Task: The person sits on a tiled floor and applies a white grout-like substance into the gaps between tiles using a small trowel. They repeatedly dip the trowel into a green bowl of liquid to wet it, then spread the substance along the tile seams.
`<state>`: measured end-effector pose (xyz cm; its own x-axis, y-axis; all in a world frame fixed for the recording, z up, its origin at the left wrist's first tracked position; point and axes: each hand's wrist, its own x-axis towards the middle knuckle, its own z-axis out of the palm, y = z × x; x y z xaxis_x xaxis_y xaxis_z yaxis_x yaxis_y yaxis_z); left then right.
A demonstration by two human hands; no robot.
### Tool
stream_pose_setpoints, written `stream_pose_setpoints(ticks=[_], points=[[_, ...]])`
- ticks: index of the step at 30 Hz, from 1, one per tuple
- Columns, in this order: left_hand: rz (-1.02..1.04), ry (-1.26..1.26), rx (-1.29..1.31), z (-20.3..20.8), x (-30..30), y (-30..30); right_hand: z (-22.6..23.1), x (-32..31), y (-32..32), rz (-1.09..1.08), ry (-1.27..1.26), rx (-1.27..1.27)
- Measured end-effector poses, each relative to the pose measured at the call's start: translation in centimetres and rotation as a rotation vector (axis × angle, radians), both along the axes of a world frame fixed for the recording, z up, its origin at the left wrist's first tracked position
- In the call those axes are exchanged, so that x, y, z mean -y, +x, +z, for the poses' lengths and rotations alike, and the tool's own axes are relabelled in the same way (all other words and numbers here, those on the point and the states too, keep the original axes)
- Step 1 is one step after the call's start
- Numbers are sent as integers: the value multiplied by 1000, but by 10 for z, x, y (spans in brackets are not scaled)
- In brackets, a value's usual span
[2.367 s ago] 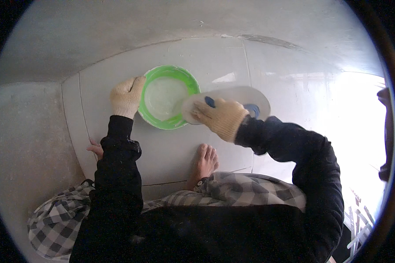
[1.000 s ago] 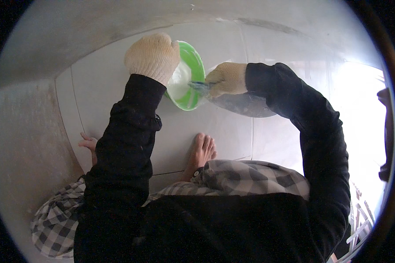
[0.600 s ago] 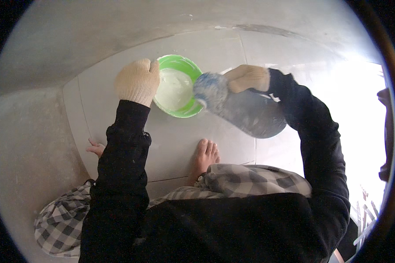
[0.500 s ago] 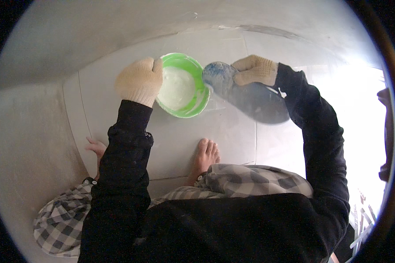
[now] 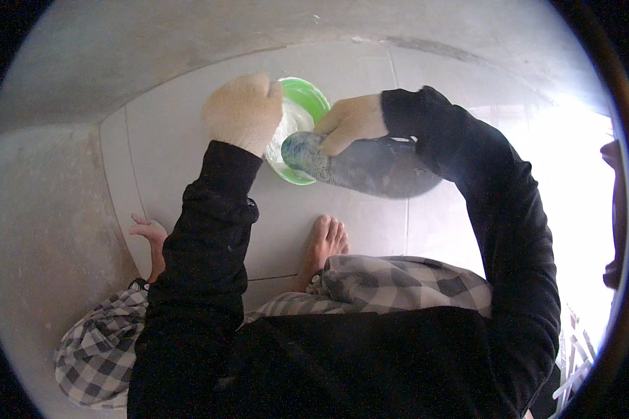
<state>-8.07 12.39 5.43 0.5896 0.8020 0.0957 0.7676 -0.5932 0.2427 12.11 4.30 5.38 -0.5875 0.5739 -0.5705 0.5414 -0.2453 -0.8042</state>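
Note:
My left hand (image 5: 243,112), in a cream knitted glove, is closed at the left rim of a bright green bucket (image 5: 312,98). Thick white paste (image 5: 295,117) sits inside the bucket and coats parts of its wall. My right hand (image 5: 351,120), gloved alike, grips a long, rounded, grey, dusty object (image 5: 391,166) with a bluish narrower end; its exact kind cannot be made out. The bluish end lies over the bucket's near right side, hiding part of the paste and rim. Whether it touches the paste is unclear.
Pale large tiles with thin joints make up the floor (image 5: 182,174). Grey plastered walls (image 5: 42,209) stand at the left and far side. My bare feet (image 5: 328,236) are close below the bucket. Bright light and several thin pale strips (image 5: 573,356) are at the right.
My right hand has moved left and slightly nearer, bringing the grey object's bluish end from beside the rim to over the bucket. My left hand has shifted slightly right and away.

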Motion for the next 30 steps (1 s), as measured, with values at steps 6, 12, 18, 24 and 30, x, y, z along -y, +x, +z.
stream_pose_setpoints(ticks=[6, 12, 18, 24, 30], points=[[100, -166, -30, -33, -13, -67, 33, 26, 76, -368, -59, -28], [517, -52, 267, -84, 17, -124, 30, 23, 102, -197, 603, 707], [403, 160, -198, -117, 46, -147, -18, 1, 85, 207, 794, 1034], [391, 77, -192, -123, 46, -145, -42, -5, 92, 144, 733, 1166], [372, 57, -221, -120, 45, -144, -59, -7, 98, 50, 661, 1218]])
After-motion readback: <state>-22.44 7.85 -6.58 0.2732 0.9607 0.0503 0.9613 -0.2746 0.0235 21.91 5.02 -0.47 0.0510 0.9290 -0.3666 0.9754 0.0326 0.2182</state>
